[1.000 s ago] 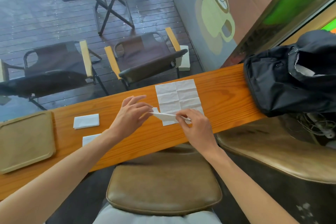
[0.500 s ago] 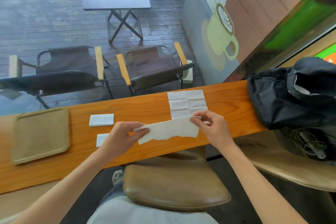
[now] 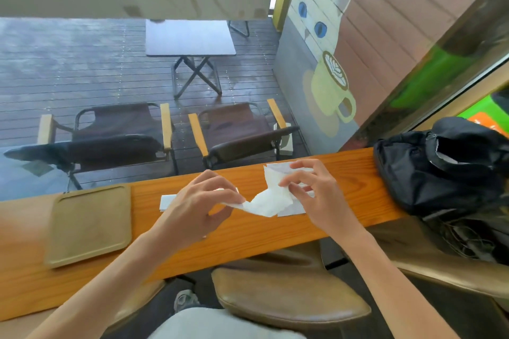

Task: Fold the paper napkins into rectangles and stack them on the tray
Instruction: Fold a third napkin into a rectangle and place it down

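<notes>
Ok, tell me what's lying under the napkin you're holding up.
Under the held napkin, an unfolded napkin lies flat on the wooden counter. Only its edges show; the right hand and the held napkin cover the rest. The left hand hides part of a folded napkin.

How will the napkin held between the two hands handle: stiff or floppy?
Probably floppy: the napkin sags and crumples between the left hand and right hand. Likely very light, since fingertip pinches carry it. Thin paper looks apt to tear if tugged.
</notes>
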